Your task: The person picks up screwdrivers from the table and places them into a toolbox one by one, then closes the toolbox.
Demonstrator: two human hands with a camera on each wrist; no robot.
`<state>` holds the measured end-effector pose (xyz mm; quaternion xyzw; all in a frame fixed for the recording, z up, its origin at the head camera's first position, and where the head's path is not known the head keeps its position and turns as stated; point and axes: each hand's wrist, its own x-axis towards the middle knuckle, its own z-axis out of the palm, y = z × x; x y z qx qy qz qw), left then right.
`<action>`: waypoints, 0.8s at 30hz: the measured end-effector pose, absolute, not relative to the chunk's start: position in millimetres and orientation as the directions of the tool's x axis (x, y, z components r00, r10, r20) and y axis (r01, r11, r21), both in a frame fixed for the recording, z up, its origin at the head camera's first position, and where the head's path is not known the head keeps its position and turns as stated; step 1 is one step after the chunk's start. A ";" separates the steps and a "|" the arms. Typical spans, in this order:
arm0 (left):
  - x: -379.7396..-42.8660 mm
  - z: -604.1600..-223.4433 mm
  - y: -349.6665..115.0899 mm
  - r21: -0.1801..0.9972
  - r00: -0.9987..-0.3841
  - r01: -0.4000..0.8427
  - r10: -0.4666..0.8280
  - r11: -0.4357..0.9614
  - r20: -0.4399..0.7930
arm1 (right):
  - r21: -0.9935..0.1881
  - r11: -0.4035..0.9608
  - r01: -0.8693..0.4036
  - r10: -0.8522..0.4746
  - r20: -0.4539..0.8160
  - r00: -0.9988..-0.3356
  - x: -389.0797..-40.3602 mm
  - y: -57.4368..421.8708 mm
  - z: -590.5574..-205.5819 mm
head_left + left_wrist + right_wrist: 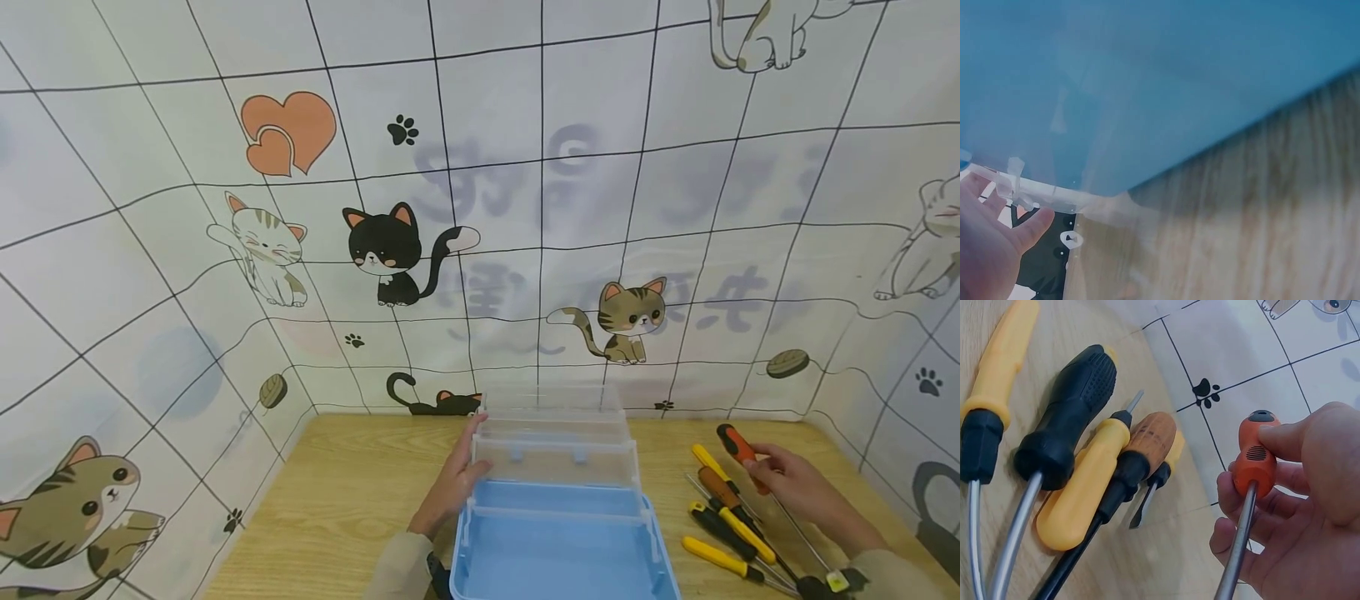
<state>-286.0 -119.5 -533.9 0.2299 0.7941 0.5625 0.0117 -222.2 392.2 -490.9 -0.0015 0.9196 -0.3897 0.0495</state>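
Observation:
A light blue plastic box lies with its clear lid raised at the back. My left hand grips the lid's left edge; in the left wrist view its thumb is close to a clear latch. On the right, my right hand holds a screwdriver by its orange and black handle, thumb on the handle and metal shaft pointing back toward the wrist. Beside this hand lie several other screwdrivers, with yellow, black and brown handles. Inside, the box shows bare blue plastic.
The wood-grain table extends left of the box. A white cloth with grid lines and cartoon cats rises behind the table and on both sides. Among the tools' shafts near the front right is a dark tool end.

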 end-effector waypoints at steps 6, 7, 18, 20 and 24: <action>-286.2 -534.9 -119.3 0.897 -0.887 0.369 0.380 0.244 0.262 | -0.720 0.693 0.022 -0.046 -0.074 -0.996 -221.5 386.8 -483.1; -286.0 -534.6 -119.2 0.897 -0.887 0.370 0.381 0.242 0.263 | -0.719 0.695 0.021 -0.045 -0.072 -0.996 -221.1 386.2 -481.8; -279.6 -522.6 -118.8 0.910 -0.885 0.348 0.400 0.225 0.239 | -0.711 0.703 -0.006 -0.062 -0.053 -0.997 -218.8 376.9 -469.8; -275.0 -513.4 -119.5 0.910 -0.880 0.346 0.415 0.227 0.231 | -0.718 0.696 -0.015 -0.066 -0.043 -0.997 -218.9 373.6 -466.5; -267.9 -499.2 -120.0 0.906 -0.875 0.350 0.428 0.239 0.226 | -0.744 0.668 -0.022 -0.076 -0.039 -0.996 -218.0 365.6 -459.4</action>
